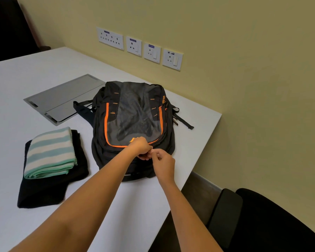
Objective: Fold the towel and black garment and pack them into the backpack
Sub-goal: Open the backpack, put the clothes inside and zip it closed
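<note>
A black backpack with orange zip trim and a grey front panel lies flat on the white table. Both hands meet at its near end. My left hand grips the backpack's edge with curled fingers. My right hand pinches something small there, likely a zip pull, which is hidden by the fingers. Left of the backpack, a folded mint-and-white striped towel rests on top of the folded black garment.
A grey cable hatch is set flush in the table behind the towel. Wall sockets line the yellow wall. A black chair stands at the table's right edge, another dark chair at the far left.
</note>
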